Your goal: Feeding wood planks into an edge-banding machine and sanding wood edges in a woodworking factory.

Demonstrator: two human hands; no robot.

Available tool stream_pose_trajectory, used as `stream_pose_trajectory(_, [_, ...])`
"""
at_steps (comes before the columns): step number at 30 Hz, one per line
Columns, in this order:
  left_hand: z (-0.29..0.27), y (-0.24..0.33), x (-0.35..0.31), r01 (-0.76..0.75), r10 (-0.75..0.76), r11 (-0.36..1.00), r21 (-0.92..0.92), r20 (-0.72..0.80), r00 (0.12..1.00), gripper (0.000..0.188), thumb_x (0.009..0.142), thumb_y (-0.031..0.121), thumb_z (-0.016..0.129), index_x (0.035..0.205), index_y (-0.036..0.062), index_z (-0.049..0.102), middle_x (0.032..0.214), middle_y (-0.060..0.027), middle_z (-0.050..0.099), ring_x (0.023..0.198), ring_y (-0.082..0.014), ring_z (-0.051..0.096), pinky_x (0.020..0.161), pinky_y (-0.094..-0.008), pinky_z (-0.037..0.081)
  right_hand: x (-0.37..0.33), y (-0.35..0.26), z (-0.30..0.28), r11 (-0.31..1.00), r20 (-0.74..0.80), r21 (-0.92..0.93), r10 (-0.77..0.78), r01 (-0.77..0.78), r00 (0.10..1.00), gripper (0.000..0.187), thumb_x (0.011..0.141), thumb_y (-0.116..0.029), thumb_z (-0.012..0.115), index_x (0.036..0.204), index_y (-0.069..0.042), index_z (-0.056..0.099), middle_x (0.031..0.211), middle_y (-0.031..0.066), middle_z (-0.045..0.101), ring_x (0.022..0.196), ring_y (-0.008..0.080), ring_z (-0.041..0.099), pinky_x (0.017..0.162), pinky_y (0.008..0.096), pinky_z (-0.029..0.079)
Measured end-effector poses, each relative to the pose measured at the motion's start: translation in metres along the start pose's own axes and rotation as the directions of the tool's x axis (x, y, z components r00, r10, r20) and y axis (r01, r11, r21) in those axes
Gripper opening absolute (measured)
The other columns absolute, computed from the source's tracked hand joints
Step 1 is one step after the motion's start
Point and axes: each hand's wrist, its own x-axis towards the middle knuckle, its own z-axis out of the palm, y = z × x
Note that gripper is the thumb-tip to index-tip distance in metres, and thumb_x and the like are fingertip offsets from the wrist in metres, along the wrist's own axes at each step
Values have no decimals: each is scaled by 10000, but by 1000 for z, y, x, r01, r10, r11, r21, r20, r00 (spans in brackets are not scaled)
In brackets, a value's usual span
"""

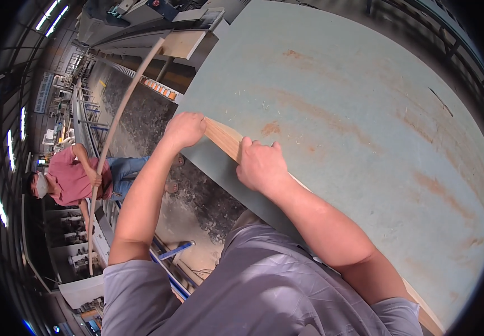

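A long, light-coloured wooden plank [222,138] lies along the near edge of a wide grey-green table [337,84]. My left hand [186,130] is closed over the plank's far-left end, at the table's edge. A short way along, my right hand [263,165] grips the same plank, with its fingers curled and partly hidden. Beyond that hand, my right forearm covers much of the wood, which shows again at the lower right.
Sawdust and brown stains mark the tabletop. At left, a co-worker [74,173] in a red shirt holds a long, thin wooden strip [120,112]. Machinery with a row of orange rollers [160,89] stands beyond the table's left corner. Blue-ended metal framing [176,250] is near my left side.
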Motion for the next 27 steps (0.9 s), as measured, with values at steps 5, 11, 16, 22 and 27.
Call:
stream_pose_trajectory(5, [0,3,-6,-61,58,997,-37,-79,995,271,916,261,476,858,23,590,795,-226,629,811,-426,608,735,-526,480,1,0,2,1000,5,24,15,-16,1000,344,784,-201,588,1036,17,504,883,177,655,791,329,673,883,511,424])
stream_pose_trajectory(11, [-3,-2,-7,-87,78,989,-117,-82,994,271,926,270,485,846,25,568,803,-226,624,804,-438,596,718,-537,463,0,-1,1,1000,-14,9,2,-2,1000,303,786,-172,566,1020,12,510,879,169,656,770,326,674,865,493,424])
stream_pose_trajectory(16, [2,-22,-14,-122,96,907,-403,-85,992,298,950,269,461,892,5,587,790,-203,640,784,-363,628,707,-448,496,-2,1,1,1000,-19,0,-9,9,1000,309,778,-185,582,1005,12,509,874,165,656,752,321,674,843,484,425])
stream_pose_trajectory(22, [33,-47,-31,128,-208,477,-869,30,978,233,967,183,507,1133,37,582,958,-66,661,819,-110,603,715,-265,492,-4,-1,-6,1000,-16,-15,-24,24,1000,393,817,-319,614,1010,6,509,879,161,658,788,314,670,828,472,437])
stream_pose_trajectory(27, [49,-47,-19,-1,-50,319,-948,-18,999,367,962,127,517,1311,17,491,1255,-102,584,1077,-159,577,884,-291,484,-5,-7,-5,997,-129,-60,-60,53,990,517,835,-490,623,1031,-17,547,893,136,661,803,288,660,808,451,434])
